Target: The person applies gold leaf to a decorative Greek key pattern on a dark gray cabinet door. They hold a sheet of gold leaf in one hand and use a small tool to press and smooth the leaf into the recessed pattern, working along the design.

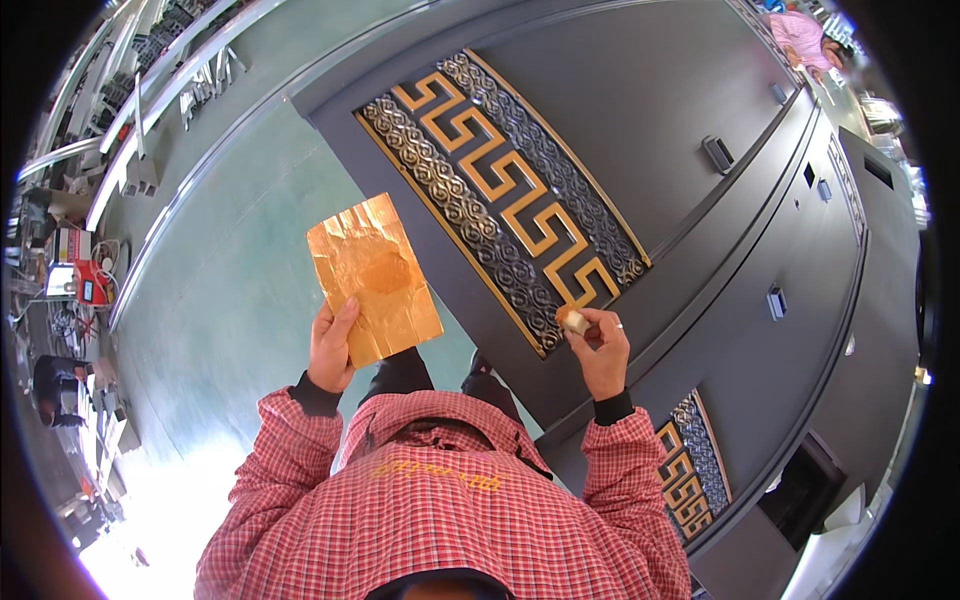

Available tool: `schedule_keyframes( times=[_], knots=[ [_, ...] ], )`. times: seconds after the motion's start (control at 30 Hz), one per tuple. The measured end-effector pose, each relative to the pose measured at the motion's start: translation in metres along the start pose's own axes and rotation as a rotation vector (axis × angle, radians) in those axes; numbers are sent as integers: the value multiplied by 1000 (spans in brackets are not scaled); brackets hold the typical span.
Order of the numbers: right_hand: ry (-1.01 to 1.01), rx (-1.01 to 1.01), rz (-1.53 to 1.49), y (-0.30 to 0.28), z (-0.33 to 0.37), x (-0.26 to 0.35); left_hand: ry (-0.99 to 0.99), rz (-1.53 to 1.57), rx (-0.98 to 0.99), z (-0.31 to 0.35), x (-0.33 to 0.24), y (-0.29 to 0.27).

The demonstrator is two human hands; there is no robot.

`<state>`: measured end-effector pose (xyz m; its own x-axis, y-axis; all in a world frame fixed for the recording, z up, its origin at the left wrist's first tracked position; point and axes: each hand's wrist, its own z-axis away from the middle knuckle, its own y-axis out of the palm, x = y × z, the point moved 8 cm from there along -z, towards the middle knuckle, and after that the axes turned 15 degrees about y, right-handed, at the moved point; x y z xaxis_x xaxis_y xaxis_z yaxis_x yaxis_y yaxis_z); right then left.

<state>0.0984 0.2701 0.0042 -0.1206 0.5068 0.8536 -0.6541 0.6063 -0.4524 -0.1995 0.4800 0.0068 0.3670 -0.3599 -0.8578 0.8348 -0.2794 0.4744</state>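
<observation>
My left hand point(335, 345) grips the lower edge of a gold-coloured sheet point(395, 315), its thumb lying on top. A smear of orange-gold paint point(385, 275) covers the middle of that sheet. Between the thumb and fingers of my right hand point(602, 352) is a small pale sponge point(575, 320) with an orange-tinted end. The sponge is at the near end of a decorated band point(463, 205) on a dark grey panel; whether it touches cannot be told. Gold key-pattern relief point(510, 190) runs along the band between strips of dark scroll ornament, with gold edging outside.
The dark grey panel point(640, 80) extends away to the right, with a small handle fitting point(717, 153) on it. Another decorated panel piece point(690, 465) lies at the lower right. Metal profiles point(210, 85) and a red device point(95, 283) stand at left. A person in pink point(800, 38) is at the far right.
</observation>
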Motion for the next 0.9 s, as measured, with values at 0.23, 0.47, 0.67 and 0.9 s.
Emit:
schedule_keyframes(
  times=[0.23, 0.47, 0.67, 0.9],
  knots=[
    [60, -168, 33, 49, -11, 29, 40, -13, 45, -89, -47, -53],
    [176, -370, 129, 83, -13, 46, 3, -54, 124, -173, -83, -74],
    [277, -516, 188, 69, 0, 18, -48, -61, 235, -221, -75, -41],
    [333, -632, 168, 69, -10, 26, -91, -65, 348, -262, -67, 2]
  ],
)
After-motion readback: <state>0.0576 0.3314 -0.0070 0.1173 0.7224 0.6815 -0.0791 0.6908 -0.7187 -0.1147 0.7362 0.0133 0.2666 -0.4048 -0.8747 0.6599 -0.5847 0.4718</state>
